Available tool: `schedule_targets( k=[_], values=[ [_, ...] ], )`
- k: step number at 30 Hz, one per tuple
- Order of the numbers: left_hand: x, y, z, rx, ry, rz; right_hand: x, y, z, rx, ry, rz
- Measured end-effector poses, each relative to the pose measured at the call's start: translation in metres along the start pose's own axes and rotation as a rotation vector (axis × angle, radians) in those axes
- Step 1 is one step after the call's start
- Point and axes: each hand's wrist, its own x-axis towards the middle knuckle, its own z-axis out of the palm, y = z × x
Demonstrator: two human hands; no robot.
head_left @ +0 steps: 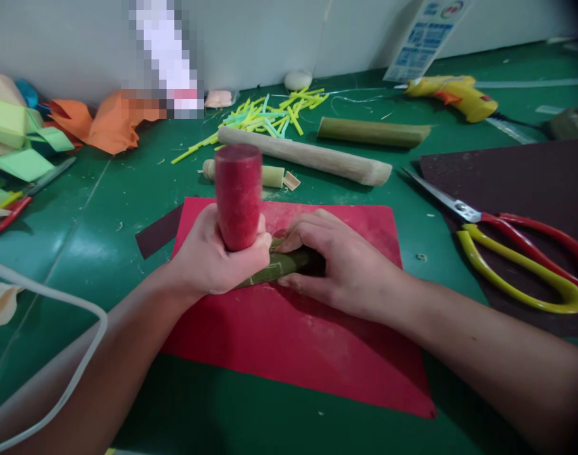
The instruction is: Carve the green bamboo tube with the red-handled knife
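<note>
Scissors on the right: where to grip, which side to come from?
I'd take the scissors by the yellow handle and red handle, coming from the lower right: the loops extend that way, while the pointed blades face upper left.

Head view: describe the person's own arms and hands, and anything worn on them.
The left hand and right hand are bare: no glove, ring or watch shows. Both forearms are uncovered, with no sleeve in view. A white cord loops across the left one.
</note>
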Motion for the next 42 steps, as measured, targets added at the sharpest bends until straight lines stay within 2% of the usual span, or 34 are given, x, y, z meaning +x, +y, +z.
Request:
schedule_targets(
  k=[10, 14, 19, 22, 29, 33, 42],
  values=[
    [-0.003, -0.002, -0.001, -0.041, 0.048, -0.112, 0.001, 0.002, 0.001, -0.022, 0.018, -0.01],
    [-0.002, -0.002, -0.001, -0.049, 0.003, -0.116, 0.0, 0.001, 0.002, -0.026, 0.021, -0.005],
    [-0.001, 0.001, -0.005, -0.055, -0.107, -0.233, -0.001, 0.001, 0.001, -0.029, 0.035, -0.017],
    [-0.001, 0.002, -0.008, -0.059, -0.144, -0.257, -0.001, 0.002, 0.001, -0.028, 0.04, -0.021],
    [0.0, 0.003, -0.015, -0.049, -0.214, -0.223, -0.002, 0.003, 0.0, -0.052, 0.1, -0.02],
    [-0.002, -0.002, -0.017, -0.011, -0.169, -0.195, -0.003, 0.004, -0.002, -0.082, 0.144, -0.013],
    [-0.008, -0.014, -0.01, -0.098, -0.117, 0.028, -0.002, 0.003, -0.003, -0.09, 0.132, -0.001]
  ],
)
